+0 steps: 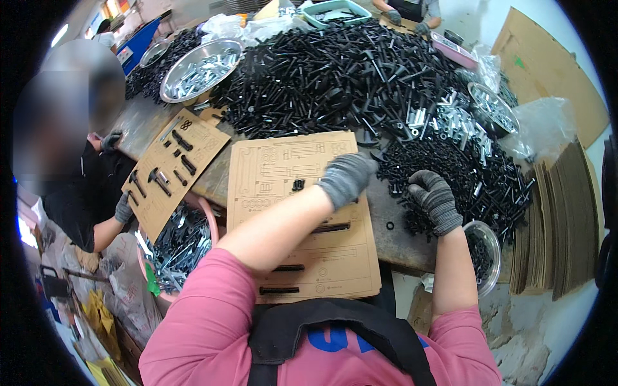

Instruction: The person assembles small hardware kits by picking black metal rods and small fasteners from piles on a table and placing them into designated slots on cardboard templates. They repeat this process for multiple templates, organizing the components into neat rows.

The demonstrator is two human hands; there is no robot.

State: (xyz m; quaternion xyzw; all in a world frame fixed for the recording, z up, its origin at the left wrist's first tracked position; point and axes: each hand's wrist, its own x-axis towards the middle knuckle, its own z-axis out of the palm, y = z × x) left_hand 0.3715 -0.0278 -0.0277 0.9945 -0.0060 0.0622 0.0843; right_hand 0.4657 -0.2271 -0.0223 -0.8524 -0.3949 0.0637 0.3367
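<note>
My left hand [348,181], in a grey glove, is above the upper right of a printed cardboard sheet [347,273]. Its fingers point down and away, hidden behind the back of the hand. My right hand [438,203], also gloved, has its fingers curled in at the near edge of a heap of small black bolts [418,154]; whatever they hold is hidden. On the sheet lie a cluster of short black pieces [298,185] and several long black bolts, one a black bolt [279,291] near the bottom edge. My left forearm covers part of the sheet.
A large heap of black bolts [335,77] fills the far table, with silver sleeves [460,122] at its right. Metal bowls [496,257] and stacked cardboard [560,219] stand right. At left, another person's gloved hand [123,207] holds a cardboard sheet [206,145] above a pink basin [210,215].
</note>
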